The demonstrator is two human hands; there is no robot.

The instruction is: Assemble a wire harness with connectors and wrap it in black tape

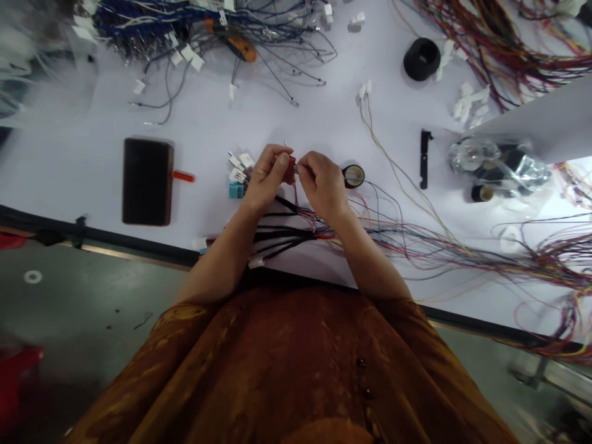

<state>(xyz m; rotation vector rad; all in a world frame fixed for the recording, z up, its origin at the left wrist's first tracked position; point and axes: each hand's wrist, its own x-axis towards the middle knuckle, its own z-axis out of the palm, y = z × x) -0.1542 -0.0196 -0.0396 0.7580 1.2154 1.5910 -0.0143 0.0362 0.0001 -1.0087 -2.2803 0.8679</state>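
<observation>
My left hand [269, 174] is closed on a small red connector [291, 171], thumb on top. Against the connector's right side, my right hand [322, 180] pinches a thin wire [296, 168] between thumb and fingertips; whether the wire's tip sits inside the connector I cannot tell. Below both hands a wire harness [300, 234] with black-sleeved branches runs along the table edge to the right. White connectors [238, 166] and a teal connector [236, 190] lie just left of my left hand. A roll of black tape [354, 176] lies beside my right hand.
A phone [147, 181] and an orange strip [184, 176] lie to the left. At the back are blue wires [139, 24], an orange-handled tool [240, 47] and a black roll [422, 59]. A black tool [424, 159] and a plastic bag [499, 163] are on the right.
</observation>
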